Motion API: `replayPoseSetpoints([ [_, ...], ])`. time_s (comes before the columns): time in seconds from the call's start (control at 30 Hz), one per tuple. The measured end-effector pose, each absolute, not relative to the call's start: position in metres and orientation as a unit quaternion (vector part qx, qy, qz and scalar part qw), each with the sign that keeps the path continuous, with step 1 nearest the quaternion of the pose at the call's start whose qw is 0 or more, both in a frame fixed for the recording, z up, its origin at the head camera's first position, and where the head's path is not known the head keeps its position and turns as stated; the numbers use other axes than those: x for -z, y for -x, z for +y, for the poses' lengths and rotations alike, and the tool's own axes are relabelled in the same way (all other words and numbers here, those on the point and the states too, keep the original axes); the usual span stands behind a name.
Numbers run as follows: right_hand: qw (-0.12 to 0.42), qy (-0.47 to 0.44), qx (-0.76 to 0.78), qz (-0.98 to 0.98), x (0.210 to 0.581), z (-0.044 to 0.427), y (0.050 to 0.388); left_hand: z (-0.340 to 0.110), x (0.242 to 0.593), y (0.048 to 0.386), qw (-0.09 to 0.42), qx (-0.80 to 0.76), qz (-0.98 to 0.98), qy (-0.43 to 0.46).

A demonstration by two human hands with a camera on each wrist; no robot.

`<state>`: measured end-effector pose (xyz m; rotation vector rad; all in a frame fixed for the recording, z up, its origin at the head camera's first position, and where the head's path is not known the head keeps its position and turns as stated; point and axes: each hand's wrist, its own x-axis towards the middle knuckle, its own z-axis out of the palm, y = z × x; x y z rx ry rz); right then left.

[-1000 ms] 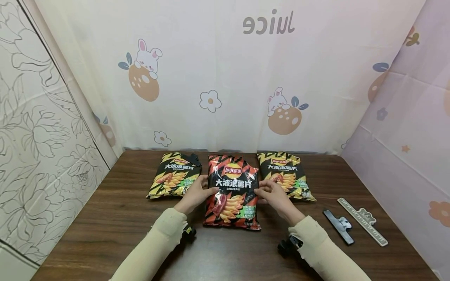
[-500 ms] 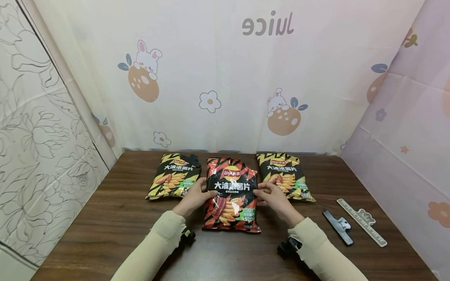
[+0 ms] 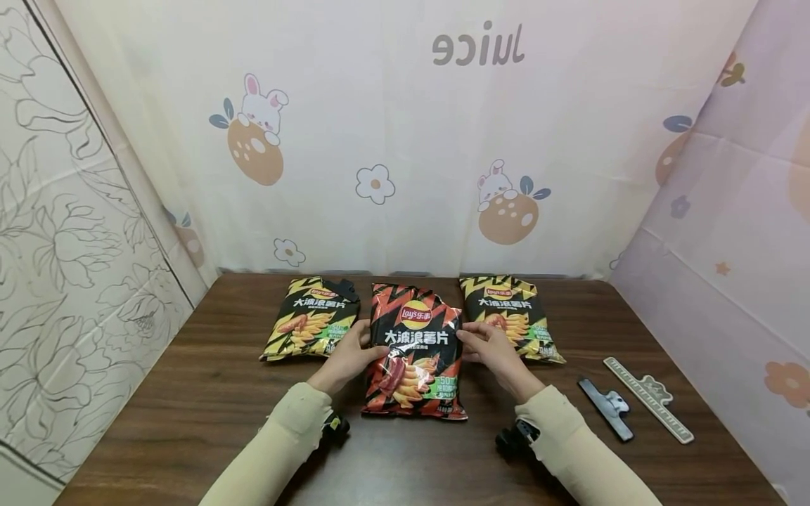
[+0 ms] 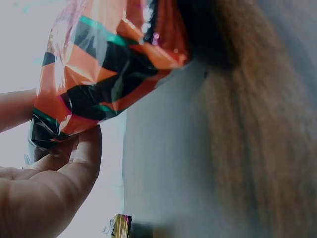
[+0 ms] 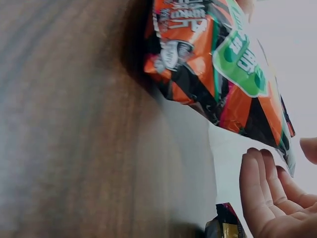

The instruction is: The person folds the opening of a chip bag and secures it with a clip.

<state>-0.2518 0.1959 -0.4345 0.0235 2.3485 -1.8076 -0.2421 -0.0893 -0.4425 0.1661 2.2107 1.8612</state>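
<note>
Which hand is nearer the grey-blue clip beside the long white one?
Right. The right hand is by the right edge of the red chip bag, the grey-blue clip farther right; the left hand is at the bag's left edge.

Left hand (image 4: 47,196) at the edge of a shiny orange-and-black bag (image 4: 94,74)
</note>
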Motion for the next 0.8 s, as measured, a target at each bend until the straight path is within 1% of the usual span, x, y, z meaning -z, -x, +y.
replayPoseSetpoints([
  [0.47,0.058,-0.027,0.63,0.774,0.432,0.192,0.265,-0.093,0.443,0.238,0.122,-0.637,0.759,-0.056],
  [0.8,0.04,-0.046,0.605,0.794,0.436,0.185,0.269,-0.093,0.443,0.233,0.126,-0.638,0.758,-0.05],
])
